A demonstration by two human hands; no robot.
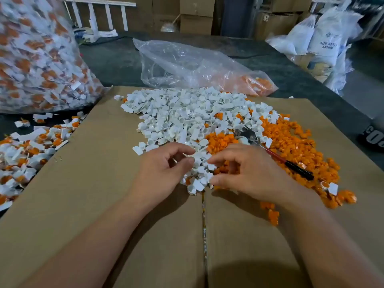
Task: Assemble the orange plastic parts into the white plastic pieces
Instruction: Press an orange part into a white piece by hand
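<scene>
The white pieces [193, 113] lie in a broad heap on the cardboard sheet [83, 183], and the heap's near tongue runs straight down toward me, ending right between my two hands. The orange parts [291, 142] spread beside the white ones on the right, touching and partly mixed with them, trailing along the right edge of the cardboard. My left hand [166, 169] sits at the left flank of that near tongue, fingers curled, thumb and forefinger closed toward each other around what looks like a small white piece, though I cannot tell for sure that it is pinched. My right hand [247, 173] hovers over the seam where white meets orange, fingers bent loosely downward; whether it grips anything I cannot tell. So the orange supply lies to the right, nearer my right hand, and the white supply lies ahead and centre, within reach of either. I judge the coming move to be right hand fetching orange, left presenting white. A red-and-black handled tool [286, 161] lies slantwise across the orange parts, just beyond my right hand. Finished pieces [27, 159] lie scattered at the left, below a full bag [39, 59]; a nearly empty clear bag [197, 65] lies behind the heap.
</scene>
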